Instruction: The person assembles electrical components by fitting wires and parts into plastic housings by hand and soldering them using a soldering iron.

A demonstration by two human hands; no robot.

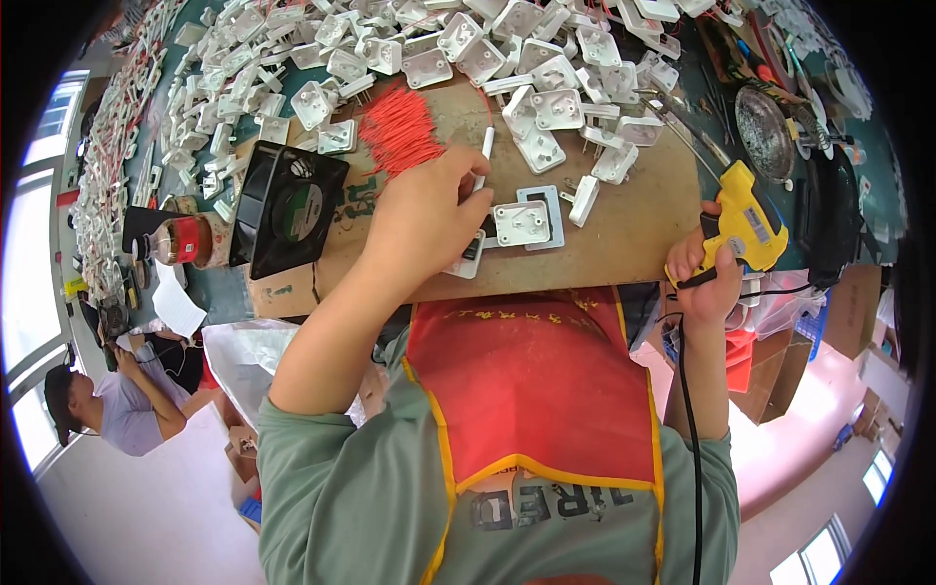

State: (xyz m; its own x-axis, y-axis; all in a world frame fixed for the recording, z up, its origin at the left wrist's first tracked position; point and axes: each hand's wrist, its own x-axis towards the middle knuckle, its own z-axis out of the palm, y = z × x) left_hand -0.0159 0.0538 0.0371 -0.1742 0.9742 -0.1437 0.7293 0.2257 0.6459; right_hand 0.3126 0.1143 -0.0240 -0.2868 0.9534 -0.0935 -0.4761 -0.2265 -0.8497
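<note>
My left hand (427, 213) is closed, with thumb and fingers pinched on a thin white tube (487, 156) that has a red wire at its far end. Just right of it, an open white plastic housing (523, 223) sits on a grey-blue flat holder (555, 216). Another white housing (469, 261) is partly covered by that hand. At the right edge of the board, my right hand (708, 278) grips a yellow soldering gun (747, 219) with a black cord. Its long metal tip points far and left. Beyond my left hand lies a bundle of short red wires (398, 129).
White plastic housings (429, 68) are heaped along the far side of the brown board (624, 244). A black fan (297, 210) and a jar (190, 240) stand left. A round metal dish (763, 132) lies far right. Another person (127, 405) sits at far left.
</note>
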